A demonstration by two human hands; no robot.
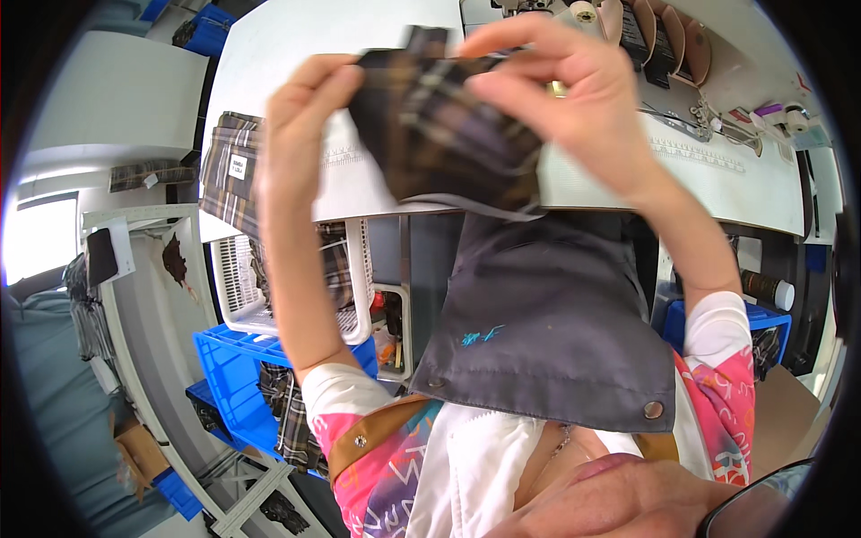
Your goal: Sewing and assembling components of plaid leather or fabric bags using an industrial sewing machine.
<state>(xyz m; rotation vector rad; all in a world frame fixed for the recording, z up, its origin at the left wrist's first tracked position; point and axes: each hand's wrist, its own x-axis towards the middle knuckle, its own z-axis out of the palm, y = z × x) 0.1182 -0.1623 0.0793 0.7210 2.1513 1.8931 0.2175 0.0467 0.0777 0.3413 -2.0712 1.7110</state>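
Between my two hands a piece of brown and black plaid fabric [430,134] is held up above the front of the white worktable, blurred by motion. My left hand [309,103] pinches its upper left corner between thumb and fingers. At its upper right edge, my right hand [560,85] grips with thumb and fingertips. A short dark strip [426,40] sticks up from the top of the fabric. Its pale lower edge hangs just past the table's front edge, over my dark apron [547,305].
Left on the worktable [269,54] lies a stack of plaid pieces [235,175] with a white label. A ruler strip [695,154] runs along the table. Below stand a white basket [235,282] and a blue crate [229,386], both holding plaid fabric. Machine parts [700,121] sit at the right.
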